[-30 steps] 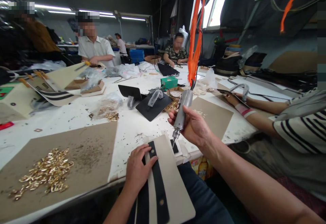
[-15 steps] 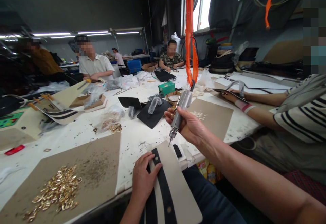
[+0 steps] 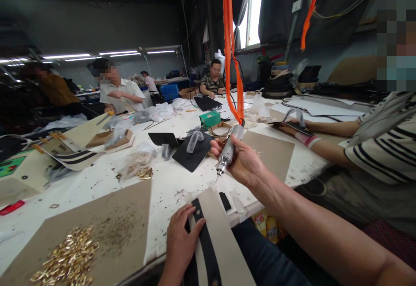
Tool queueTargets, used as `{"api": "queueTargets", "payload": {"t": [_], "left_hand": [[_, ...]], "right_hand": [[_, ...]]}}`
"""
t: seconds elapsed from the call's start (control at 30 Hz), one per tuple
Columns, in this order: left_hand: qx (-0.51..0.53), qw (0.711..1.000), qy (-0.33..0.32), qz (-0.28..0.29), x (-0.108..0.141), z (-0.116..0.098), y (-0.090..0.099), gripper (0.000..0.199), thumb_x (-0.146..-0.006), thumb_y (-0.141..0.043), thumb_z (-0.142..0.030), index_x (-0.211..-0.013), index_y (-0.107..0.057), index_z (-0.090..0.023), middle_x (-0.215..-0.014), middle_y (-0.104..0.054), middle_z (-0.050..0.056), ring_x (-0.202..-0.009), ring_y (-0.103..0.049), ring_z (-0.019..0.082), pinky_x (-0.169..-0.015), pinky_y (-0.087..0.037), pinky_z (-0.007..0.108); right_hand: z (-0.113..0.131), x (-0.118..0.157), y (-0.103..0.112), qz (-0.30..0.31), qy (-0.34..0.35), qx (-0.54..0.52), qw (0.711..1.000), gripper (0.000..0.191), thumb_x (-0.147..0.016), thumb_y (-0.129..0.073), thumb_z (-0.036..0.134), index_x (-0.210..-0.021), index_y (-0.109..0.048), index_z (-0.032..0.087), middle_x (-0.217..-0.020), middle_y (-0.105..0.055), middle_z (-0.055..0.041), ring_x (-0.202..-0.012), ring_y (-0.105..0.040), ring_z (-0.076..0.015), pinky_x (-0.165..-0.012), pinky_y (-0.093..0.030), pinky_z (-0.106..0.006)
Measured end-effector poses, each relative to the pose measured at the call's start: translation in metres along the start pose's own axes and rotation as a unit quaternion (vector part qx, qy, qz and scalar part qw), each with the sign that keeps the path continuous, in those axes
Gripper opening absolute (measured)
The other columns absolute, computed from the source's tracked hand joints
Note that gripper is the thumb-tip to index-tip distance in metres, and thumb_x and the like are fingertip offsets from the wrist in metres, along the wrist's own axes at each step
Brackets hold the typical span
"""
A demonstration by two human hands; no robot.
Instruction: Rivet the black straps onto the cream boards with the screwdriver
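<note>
My right hand [image 3: 243, 160] is wrapped round a silver electric screwdriver [image 3: 230, 149], which hangs from an orange strap [image 3: 228, 52]. Its thin bit points down, just above the far end of a beige panel [image 3: 219, 229] and apart from it. Black strips [image 3: 208, 247] with small round holes or studs run along this panel. My left hand [image 3: 182, 238] grips the panel's left edge, thumb on top of a strip; the fingers' undersides are hidden. The panel's near end leans over my lap and runs out of view.
Gold metal clasps [image 3: 69, 258] lie heaped on a brown board [image 3: 136, 208] at left. Beyond are a black flat piece [image 3: 192, 151], a green box [image 3: 209, 118] and a cardboard tray [image 3: 118, 141]. A co-worker's striped sleeve [image 3: 380, 147] is close at right; others sit farther back.
The view has tilted up and shifted slightly. Both hands keep their holds, and the screwdriver stays near the panel's far end. The co-worker in the white shirt has raised a hand.
</note>
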State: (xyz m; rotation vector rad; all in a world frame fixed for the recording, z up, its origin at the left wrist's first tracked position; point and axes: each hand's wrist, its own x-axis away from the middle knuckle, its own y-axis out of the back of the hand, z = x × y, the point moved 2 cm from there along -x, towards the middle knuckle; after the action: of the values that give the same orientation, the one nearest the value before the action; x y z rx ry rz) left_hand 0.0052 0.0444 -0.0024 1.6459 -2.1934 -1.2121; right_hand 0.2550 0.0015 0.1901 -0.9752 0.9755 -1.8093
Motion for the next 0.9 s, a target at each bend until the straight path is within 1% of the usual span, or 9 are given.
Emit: {"api": "queueTargets", "payload": {"t": [0.17, 0.33, 0.5, 0.6, 0.73, 0.83, 0.9], "left_hand": [[-0.006, 1.0, 0.005, 0.001, -0.001, 0.005, -0.001, 0.04, -0.077, -0.073, -0.053, -0.105, -0.078, -0.024, -0.124, -0.074, 0.011, -0.123, -0.062, 0.036, -0.111, -0.046, 0.061], [-0.007, 1.0, 0.006, -0.006, 0.0, 0.009, -0.001, 0.04, -0.076, -0.073, -0.053, -0.103, -0.079, -0.024, -0.123, -0.074, 0.01, -0.121, -0.064, 0.037, -0.11, -0.047, 0.061], [-0.013, 1.0, -0.003, -0.014, 0.001, 0.009, 0.0, 0.038, -0.077, -0.074, -0.052, -0.103, -0.079, -0.025, -0.122, -0.075, 0.009, -0.12, -0.065, 0.036, -0.109, -0.049, 0.06], [-0.017, 1.0, -0.007, -0.015, 0.001, 0.011, -0.001, 0.037, -0.077, -0.075, -0.05, -0.104, -0.079, -0.025, -0.122, -0.075, 0.009, -0.121, -0.065, 0.036, -0.108, -0.05, 0.06], [-0.019, 1.0, -0.007, -0.015, 0.002, 0.011, -0.001, 0.034, -0.077, -0.076, -0.044, -0.105, -0.078, -0.025, -0.123, -0.075, 0.009, -0.121, -0.065, 0.035, -0.108, -0.05, 0.059], [-0.027, 0.999, -0.009, -0.014, 0.005, 0.002, 0.001, 0.03, -0.078, -0.078, -0.037, -0.106, -0.077, -0.026, -0.123, -0.075, 0.008, -0.12, -0.065, 0.034, -0.108, -0.05, 0.057], [-0.028, 0.999, -0.011, -0.01, 0.009, -0.008, 0.003, 0.029, -0.078, -0.08, -0.03, -0.106, -0.076, -0.024, -0.123, -0.074, 0.008, -0.12, -0.065, 0.032, -0.107, -0.051, 0.054]], "right_hand": [[0.009, -0.001, -0.006, 0.012, -0.001, -0.023, 1.0, 0.029, -0.107, -0.047, 0.034, -0.122, -0.058, 0.011, -0.099, -0.075, -0.0129, -0.087, -0.077, -0.0217, -0.075, -0.069, -0.035], [0.014, -0.001, -0.008, 0.029, 0.01, -0.028, 0.999, 0.03, -0.107, -0.046, 0.034, -0.123, -0.058, 0.011, -0.102, -0.075, -0.0145, -0.088, -0.077, -0.0219, -0.076, -0.069, -0.036], [0.015, -0.001, -0.008, 0.029, 0.017, -0.027, 0.999, 0.031, -0.107, -0.046, 0.034, -0.123, -0.057, 0.01, -0.102, -0.074, -0.0157, -0.085, -0.077, -0.0217, -0.075, -0.069, -0.035], [0.015, -0.001, -0.011, 0.031, 0.024, -0.028, 0.999, 0.031, -0.107, -0.045, 0.035, -0.123, -0.057, 0.012, -0.1, -0.075, -0.0143, -0.082, -0.077, -0.0205, -0.074, -0.068, -0.034], [0.013, 0.001, -0.013, 0.032, 0.027, -0.024, 0.999, 0.027, -0.106, -0.045, 0.033, -0.117, -0.06, 0.013, -0.099, -0.075, -0.0131, -0.082, -0.076, -0.0198, -0.074, -0.068, -0.034], [0.005, 0.005, -0.009, 0.045, 0.044, 0.008, 0.998, 0.016, -0.101, -0.053, 0.027, -0.108, -0.063, 0.017, -0.092, -0.073, -0.0077, -0.079, -0.074, -0.0177, -0.073, -0.067, -0.033], [-0.007, 0.008, -0.002, 0.065, 0.06, 0.061, 0.994, 0.009, -0.092, -0.065, 0.025, -0.1, -0.065, 0.02, -0.086, -0.071, -0.0019, -0.07, -0.069, -0.0142, -0.067, -0.065, -0.029]]}}
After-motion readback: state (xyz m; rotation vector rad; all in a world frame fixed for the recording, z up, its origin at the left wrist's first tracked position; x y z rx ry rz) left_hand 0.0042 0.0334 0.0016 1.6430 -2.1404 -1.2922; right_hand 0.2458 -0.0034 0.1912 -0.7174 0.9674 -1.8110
